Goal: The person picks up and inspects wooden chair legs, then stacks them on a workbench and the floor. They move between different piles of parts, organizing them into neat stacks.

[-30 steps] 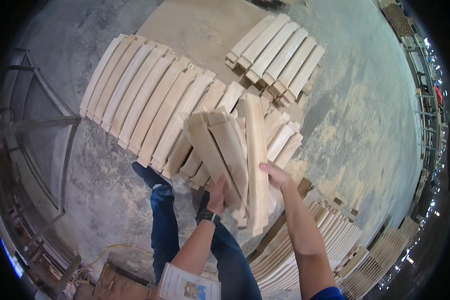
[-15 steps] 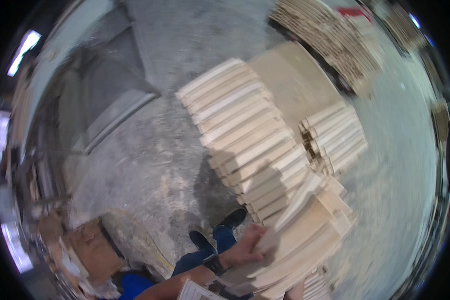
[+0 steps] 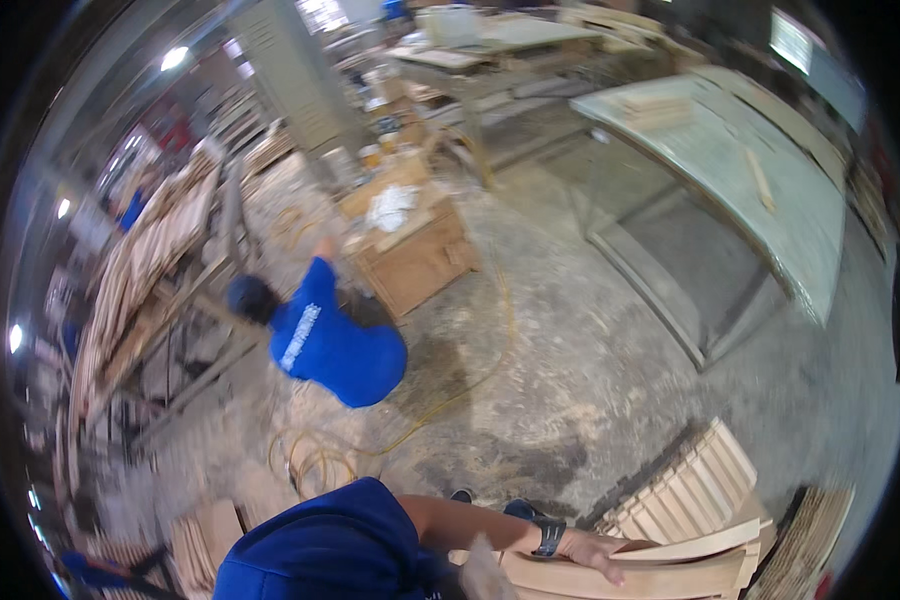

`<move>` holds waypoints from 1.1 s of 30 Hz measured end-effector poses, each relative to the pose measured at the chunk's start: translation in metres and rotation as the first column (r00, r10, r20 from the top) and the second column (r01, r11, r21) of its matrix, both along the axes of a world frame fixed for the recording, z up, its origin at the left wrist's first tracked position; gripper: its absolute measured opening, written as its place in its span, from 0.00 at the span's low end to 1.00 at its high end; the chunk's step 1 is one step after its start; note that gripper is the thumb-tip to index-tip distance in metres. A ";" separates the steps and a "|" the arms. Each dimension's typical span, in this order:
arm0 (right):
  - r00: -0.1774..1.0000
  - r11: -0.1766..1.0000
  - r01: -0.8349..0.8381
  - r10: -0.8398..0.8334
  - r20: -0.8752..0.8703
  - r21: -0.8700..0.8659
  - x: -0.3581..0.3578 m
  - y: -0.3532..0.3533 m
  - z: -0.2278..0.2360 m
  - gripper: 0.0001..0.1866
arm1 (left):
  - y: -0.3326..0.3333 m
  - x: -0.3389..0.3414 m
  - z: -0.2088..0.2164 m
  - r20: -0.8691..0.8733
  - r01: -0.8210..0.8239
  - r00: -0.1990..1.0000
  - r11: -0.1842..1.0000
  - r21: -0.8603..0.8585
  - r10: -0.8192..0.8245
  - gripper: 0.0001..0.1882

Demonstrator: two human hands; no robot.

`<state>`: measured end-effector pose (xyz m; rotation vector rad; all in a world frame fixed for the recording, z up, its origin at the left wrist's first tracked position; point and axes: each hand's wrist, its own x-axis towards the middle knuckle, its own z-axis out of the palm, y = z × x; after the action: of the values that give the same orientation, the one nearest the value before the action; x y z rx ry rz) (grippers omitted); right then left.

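Note:
At the lower right, my left hand (image 3: 592, 555), with a dark watch on its wrist, grips a bundle of pale, slightly curved wooden boards (image 3: 630, 578). Its fingers are closed over the edge of the bundle. One loose-looking board (image 3: 695, 543) lies tilted on top, just beyond my fingers. Past the bundle, a row of stacked wooden pieces (image 3: 685, 490) lies low near the floor. My right hand does not show; the lower edge cuts off that side of the boards.
A person in a blue shirt (image 3: 335, 350) bends beside a wooden box (image 3: 415, 262). A yellow hose (image 3: 450, 400) runs over the dusty floor. A glass-topped table (image 3: 730, 165) stands at the right, racks of timber (image 3: 155, 270) at the left. More stacked boards (image 3: 805, 540) are at the lower right.
My view has swung round to the left and up, bringing the other person and tables in. The bundle stays in my left hand; my right hand has dropped out of sight.

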<state>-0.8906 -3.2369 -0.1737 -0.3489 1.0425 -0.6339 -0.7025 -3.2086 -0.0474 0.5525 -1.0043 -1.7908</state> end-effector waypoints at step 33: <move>-0.893 -0.828 -0.300 0.068 0.446 -0.474 0.315 0.623 0.249 0.45 | 0.615 -0.097 0.108 0.064 0.111 -0.993 -0.957 0.269 -0.097 0.46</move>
<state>-0.5760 -2.6134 0.0758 -0.5253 -0.6333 1.8644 -0.7997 -2.5939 0.0609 0.6712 0.7238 1.0435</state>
